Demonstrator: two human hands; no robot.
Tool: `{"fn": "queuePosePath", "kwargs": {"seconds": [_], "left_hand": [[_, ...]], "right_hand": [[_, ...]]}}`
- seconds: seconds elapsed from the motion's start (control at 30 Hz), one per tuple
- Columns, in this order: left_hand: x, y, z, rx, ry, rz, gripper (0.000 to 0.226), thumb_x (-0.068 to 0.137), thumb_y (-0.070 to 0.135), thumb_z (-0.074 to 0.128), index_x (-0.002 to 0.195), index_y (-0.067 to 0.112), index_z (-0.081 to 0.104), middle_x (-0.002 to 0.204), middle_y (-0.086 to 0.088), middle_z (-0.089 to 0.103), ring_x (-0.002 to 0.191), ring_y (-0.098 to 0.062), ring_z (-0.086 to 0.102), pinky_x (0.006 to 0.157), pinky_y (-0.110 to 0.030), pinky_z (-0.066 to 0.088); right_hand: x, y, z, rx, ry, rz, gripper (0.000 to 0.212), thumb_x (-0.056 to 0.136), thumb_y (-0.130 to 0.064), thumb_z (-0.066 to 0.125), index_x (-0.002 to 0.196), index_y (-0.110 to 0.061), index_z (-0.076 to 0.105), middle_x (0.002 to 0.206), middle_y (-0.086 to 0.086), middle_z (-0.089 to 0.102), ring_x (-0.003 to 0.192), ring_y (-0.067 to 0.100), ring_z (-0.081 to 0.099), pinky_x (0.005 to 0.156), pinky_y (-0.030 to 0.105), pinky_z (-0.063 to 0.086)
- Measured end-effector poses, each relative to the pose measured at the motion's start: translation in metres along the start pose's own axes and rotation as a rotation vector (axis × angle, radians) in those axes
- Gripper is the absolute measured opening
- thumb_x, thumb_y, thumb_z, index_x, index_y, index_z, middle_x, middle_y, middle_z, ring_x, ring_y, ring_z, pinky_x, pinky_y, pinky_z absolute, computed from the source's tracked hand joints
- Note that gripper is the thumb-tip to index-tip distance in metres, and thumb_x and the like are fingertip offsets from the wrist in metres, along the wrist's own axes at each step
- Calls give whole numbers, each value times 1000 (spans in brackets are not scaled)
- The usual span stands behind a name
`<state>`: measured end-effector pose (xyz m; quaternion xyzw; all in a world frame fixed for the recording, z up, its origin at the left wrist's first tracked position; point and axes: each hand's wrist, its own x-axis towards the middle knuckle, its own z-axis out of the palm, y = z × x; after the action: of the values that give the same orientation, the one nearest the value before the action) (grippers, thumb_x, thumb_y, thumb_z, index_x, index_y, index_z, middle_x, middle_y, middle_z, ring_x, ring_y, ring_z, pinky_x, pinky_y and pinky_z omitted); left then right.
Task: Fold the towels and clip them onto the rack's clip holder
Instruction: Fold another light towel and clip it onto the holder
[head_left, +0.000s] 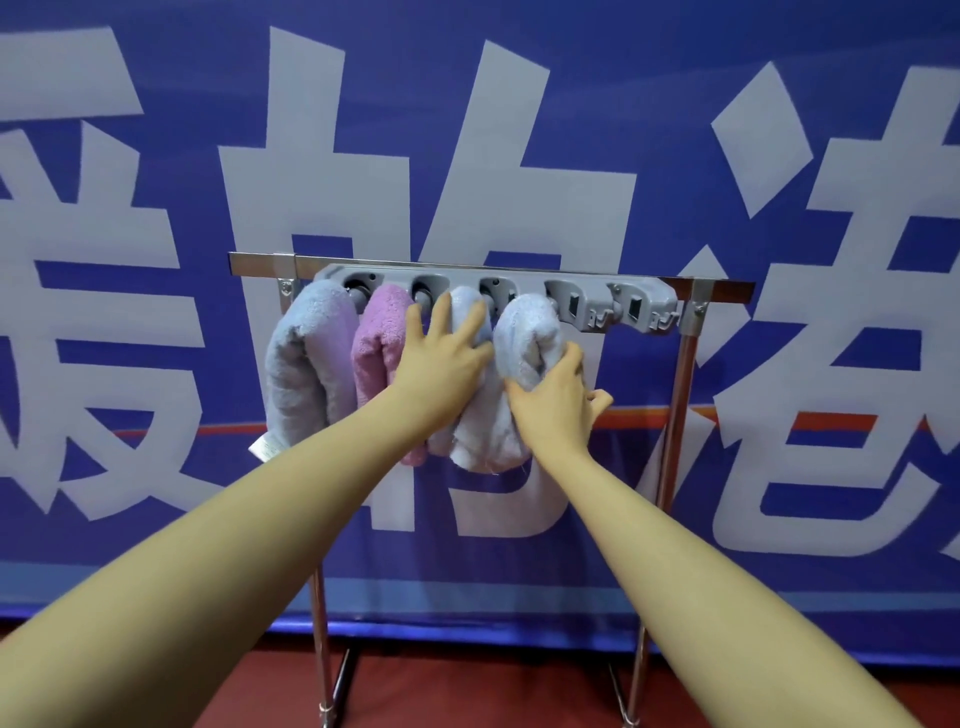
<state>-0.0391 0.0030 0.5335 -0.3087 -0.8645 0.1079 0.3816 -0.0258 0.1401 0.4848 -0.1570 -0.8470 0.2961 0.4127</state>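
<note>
A grey clip holder (587, 291) with several clips runs along the top bar of a metal rack (680, 374). Folded towels hang from its left clips: a grey-lilac towel (306, 364), a pink towel (376, 343), a pale towel (488, 415) mostly behind my hands, and a light blue towel (527, 338). My left hand (441, 353) presses flat with spread fingers on the pale towel. My right hand (553, 400) grips the light blue towel's folded bulge just below its clip. The two rightmost clips hold nothing.
A large blue banner (779, 467) with white characters hangs close behind the rack. The rack's two chrome legs (322, 649) stand on a red floor (467, 696). A white label (262, 447) dangles from the grey-lilac towel.
</note>
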Motion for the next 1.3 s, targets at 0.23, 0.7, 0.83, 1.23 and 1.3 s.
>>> {"fn": "queuePosePath", "kwargs": {"seconds": [0.23, 0.7, 0.83, 1.23, 1.3], "left_hand": [[10, 2, -3, -116, -72, -109, 29, 90, 20, 40, 111, 16, 59, 149, -5, 27, 130, -40, 25, 101, -59, 21], [12, 1, -10, -424, 59, -155, 49, 73, 32, 31, 107, 2, 48, 134, -18, 38, 103, -35, 46, 75, -34, 30], [12, 1, -9, -535, 44, -165, 52, 69, 26, 36, 111, -1, 46, 121, -18, 43, 100, -33, 45, 84, -32, 35], [-6, 16, -24, -533, 37, -218, 66, 66, 29, 35, 128, 10, 43, 142, -1, 35, 137, -20, 20, 103, -34, 15], [-19, 23, -27, -581, 41, -215, 65, 67, 28, 35, 130, 11, 42, 142, 0, 36, 135, -20, 23, 103, -35, 18]], "right_hand": [[10, 17, -12, -282, 125, -228, 54, 72, 3, 59, 121, -11, 42, 110, 5, 54, 103, 24, 50, 88, 38, 27], [-2, 1, -13, 163, -48, -158, 65, 86, -42, 60, 136, -12, 32, 135, 7, 45, 116, 28, 51, 92, 42, 41], [2, -11, -26, 106, -22, -219, 49, 92, -30, 51, 135, -17, 33, 128, 6, 53, 101, 32, 60, 76, 42, 51], [-14, -9, -34, 159, 108, -227, 41, 86, -29, 62, 119, -8, 50, 121, 8, 51, 111, 25, 48, 92, 28, 31], [-23, -4, -38, 176, 97, -209, 35, 85, -28, 63, 114, -11, 52, 116, 5, 52, 109, 21, 47, 91, 25, 25]]}}
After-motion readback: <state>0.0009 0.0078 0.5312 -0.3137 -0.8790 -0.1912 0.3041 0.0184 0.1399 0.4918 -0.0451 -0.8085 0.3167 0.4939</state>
